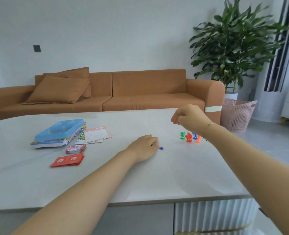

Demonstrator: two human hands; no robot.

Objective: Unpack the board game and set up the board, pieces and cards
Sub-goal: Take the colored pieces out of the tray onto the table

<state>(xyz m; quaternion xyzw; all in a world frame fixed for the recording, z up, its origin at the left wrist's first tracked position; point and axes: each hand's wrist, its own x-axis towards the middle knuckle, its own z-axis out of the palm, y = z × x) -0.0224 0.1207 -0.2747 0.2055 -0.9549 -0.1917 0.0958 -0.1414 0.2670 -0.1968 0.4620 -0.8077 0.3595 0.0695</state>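
Note:
My left hand rests on the white table, fingers curled, beside a small blue piece lying just right of its fingertips. What it holds, if anything, is hidden. My right hand hovers above the table with fingers curled loosely; nothing shows in it. Below its wrist stand several small figures: green, red, blue and orange. At the left lies the game box with a blue plastic tray on it, paper sheets beside it, and two card stacks.
An orange sofa with cushions runs behind the table. A pink laundry basket and a large potted plant stand at the right. The table's near edge is at the bottom, with a ribbed cabinet front below it.

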